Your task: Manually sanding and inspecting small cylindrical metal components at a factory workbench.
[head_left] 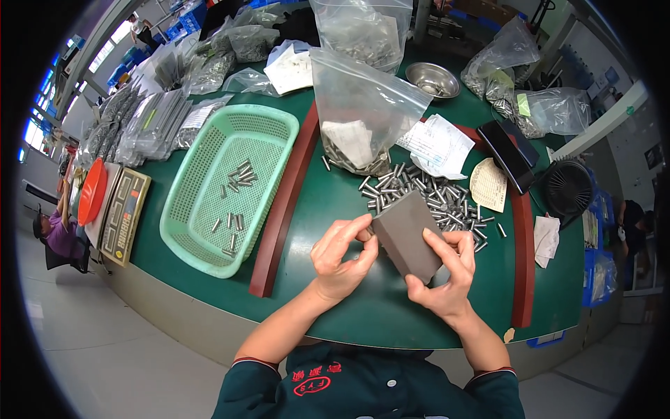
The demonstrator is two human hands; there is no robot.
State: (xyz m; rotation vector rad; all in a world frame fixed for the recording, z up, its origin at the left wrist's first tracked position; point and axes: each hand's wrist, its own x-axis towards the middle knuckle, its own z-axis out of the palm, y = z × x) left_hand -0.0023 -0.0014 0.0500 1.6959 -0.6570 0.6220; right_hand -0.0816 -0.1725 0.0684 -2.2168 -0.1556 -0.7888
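My right hand grips a grey-brown rectangular block, tilted above the green table, with the thumb on its near end and fingers along its right side. Close against the block's left edge, my left hand is closed in a pinch. A small metal pin shows between its thumb and fingers, mostly covered. Just beyond the block lies a loose pile of short steel pins. Left of my hands, a light green plastic basket holds several similar pins in two loose groups.
Dark red bars run along both sides of the work area. Behind the pile stand a clear bag of pins, papers and a steel bowl. A phone and black fan are right; a scale is left.
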